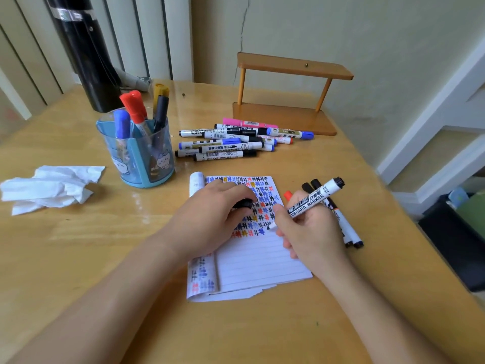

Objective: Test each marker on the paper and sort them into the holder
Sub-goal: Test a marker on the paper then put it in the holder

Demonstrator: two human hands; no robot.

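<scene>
Flanking paper (262,261): holder (136,166), tissue (49,187), markers (228,149)

Wide open tabletop (91,245) on the left, only crumpled tissue (49,187) in the way. A bare lane runs between holder (139,164) and paper (262,258). Beyond it, the marker pile (231,148) walls off the wooden shelf (283,119). Loose markers (347,228) crowd the paper's right edge, and a black cylinder (86,61) looms just behind the holder.

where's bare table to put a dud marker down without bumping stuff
Bare table lies between the tissue and the notepad, in front of the holder. A narrower strip runs between the marker pile and the notepad's top edge. Crowded: right of the notepad, where loose markers lie beside the right hand.
</scene>
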